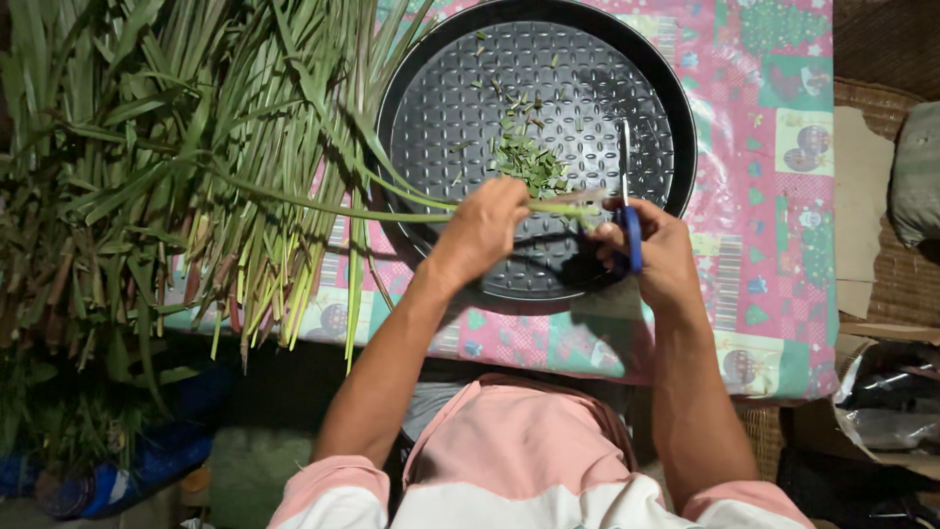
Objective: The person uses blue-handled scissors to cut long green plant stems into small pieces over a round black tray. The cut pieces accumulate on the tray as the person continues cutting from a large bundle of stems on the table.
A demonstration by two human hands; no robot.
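1. While your left hand (487,223) pinches a long green leaf stalk (323,201), fingers closed tight around it, the stalk runs from the pile on the left out over the tray.
2. Your right hand (654,250) is clamped on a pair of blue-handled scissors (628,211), fingers through the loops, with the blades pointing away from you over the tray.
3. You have the tip of the stalk just beside the scissors, between your two hands; it is blurred there, so you cannot tell from this view whether the blades are parted or meeting on it.
4. Below both hands sits a round dark metal tray (431,127) with an embossed pattern.
5. On that tray, near its middle and just beyond your hands, lies a small heap of cut green pieces (529,157), with a few scattered farther up.
6. To your left, a big bundle of long green leaves (166,147) covers the table edge and hangs over it.
7. Under the tray is a colourful patterned tablecloth (764,176), pink and green.
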